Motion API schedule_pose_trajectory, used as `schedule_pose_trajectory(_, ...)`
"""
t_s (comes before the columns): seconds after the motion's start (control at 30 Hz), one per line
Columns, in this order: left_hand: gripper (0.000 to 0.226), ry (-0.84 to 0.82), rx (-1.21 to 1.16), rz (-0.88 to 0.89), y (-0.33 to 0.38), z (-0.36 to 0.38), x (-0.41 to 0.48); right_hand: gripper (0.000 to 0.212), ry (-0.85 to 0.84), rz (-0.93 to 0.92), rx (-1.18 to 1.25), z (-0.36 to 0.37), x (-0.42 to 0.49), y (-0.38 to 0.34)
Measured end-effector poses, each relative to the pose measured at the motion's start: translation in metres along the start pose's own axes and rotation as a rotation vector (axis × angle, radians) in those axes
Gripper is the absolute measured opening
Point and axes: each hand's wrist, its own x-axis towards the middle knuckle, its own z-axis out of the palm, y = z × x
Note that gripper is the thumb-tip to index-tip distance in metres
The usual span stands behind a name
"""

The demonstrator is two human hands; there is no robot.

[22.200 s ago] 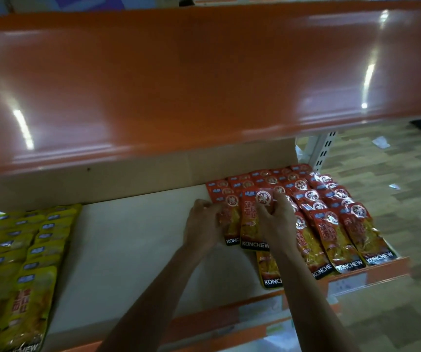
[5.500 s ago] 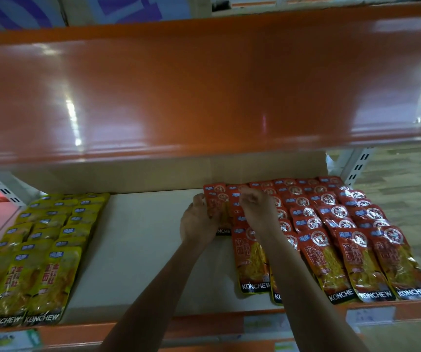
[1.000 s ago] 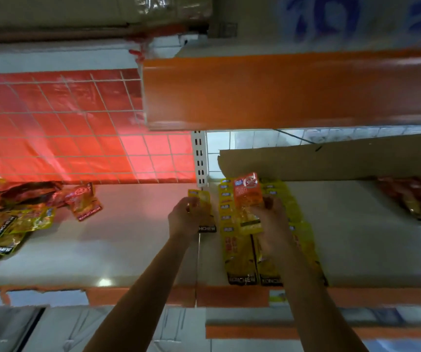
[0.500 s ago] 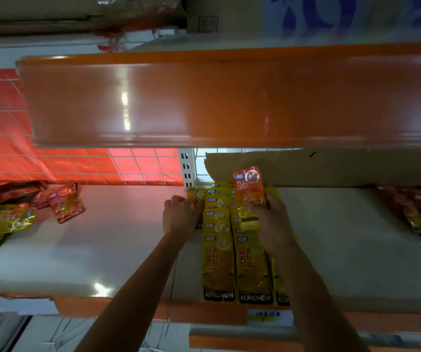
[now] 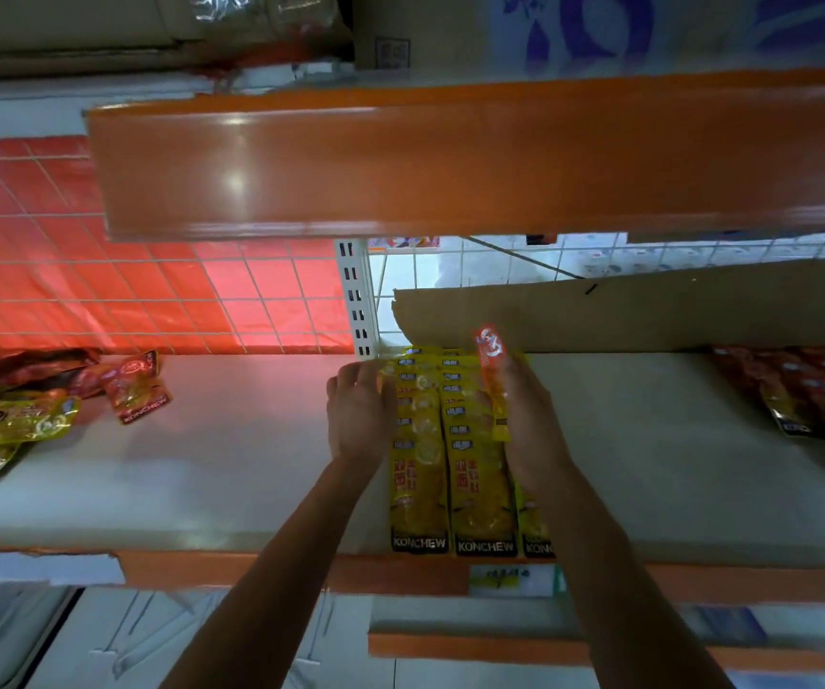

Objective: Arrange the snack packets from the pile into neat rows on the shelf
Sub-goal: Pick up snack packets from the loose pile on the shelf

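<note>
Three neat rows of yellow snack packets [image 5: 443,469] lie overlapped on the pale shelf [image 5: 231,469], from the front lip to the back. My left hand [image 5: 361,412] rests against the left side of these rows, fingers stretched onto the rear packets. My right hand [image 5: 536,430] lies over the right row and pinches one red packet [image 5: 491,363], turned nearly edge-on and upright above the yellow rows. The loose pile of red and yellow packets [image 5: 22,405] sits at the far left of the shelf. Rows of red packets [image 5: 813,390] lie at the far right.
An orange upper shelf [image 5: 450,161] overhangs close above. A cardboard sheet [image 5: 649,310] stands along the back on the right. A white slotted upright [image 5: 353,295] and a wire grid with red backing [image 5: 152,285] close the back. Bare shelf lies between pile and yellow rows.
Over 22 seconds my view and hands shifted from the red rows to the yellow rows. In the last second the red packet turned edge-on and my left hand closed against the left row.
</note>
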Motion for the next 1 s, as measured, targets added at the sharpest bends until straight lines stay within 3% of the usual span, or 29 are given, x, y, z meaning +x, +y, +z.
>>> schedule_pose_trajectory(0.17, 0.025, -0.064, -0.32, 0.156, 0.056, -0.006, -0.043, 0.03, 0.07, -0.071, -0.066, -0.004, -0.026, -0.005)
schedule_pose_trajectory(0.33, 0.037, -0.271, -0.639, 0.062, 0.092, -0.004, -0.077, 0.023, 0.153, -0.241, -0.227, -0.026, -0.053, 0.0)
schedule_pose_trajectory(0.53, 0.008, -0.344, -0.627, 0.008, 0.121, 0.018, -0.086, 0.032, 0.28, -0.254, -0.205, -0.067, -0.069, -0.006)
schedule_pose_trajectory(0.7, 0.02, -0.398, -0.704, -0.056, 0.16, 0.049, -0.095, 0.025, 0.366, -0.169, -0.117, -0.119, -0.065, -0.011)
schedule_pose_trajectory(1.0, 0.025, -0.491, -0.71, -0.074, 0.279, 0.141, -0.123, 0.032, 0.425, -0.115, -0.389, -0.272, -0.049, -0.046)
